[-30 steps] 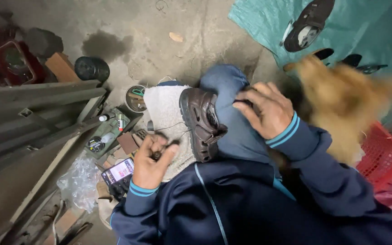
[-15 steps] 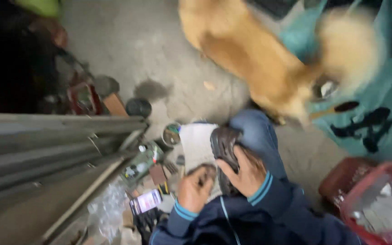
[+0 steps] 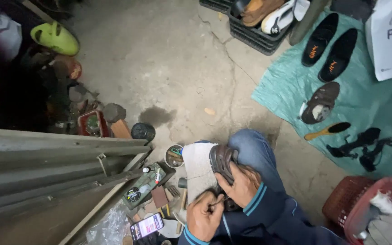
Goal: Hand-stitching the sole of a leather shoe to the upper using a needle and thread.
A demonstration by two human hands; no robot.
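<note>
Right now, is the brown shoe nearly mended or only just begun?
It is mid-repair. The right hand steadies the brown shoe on the knee, over a white cloth. The left hand works a thin tool at its heel end. How much is finished cannot be seen. Another brown shoe lies on the green tarp.

- Black flat shoes [image 3: 327,49] on the green tarp [image 3: 286,86]: two.
- Brown shoes: one on the tarp [image 3: 321,101], one held [image 3: 223,161].
- Brush [image 3: 327,130]: one.
- Phone [image 3: 146,226]: one.
- Red baskets [image 3: 364,204]: two.
</note>
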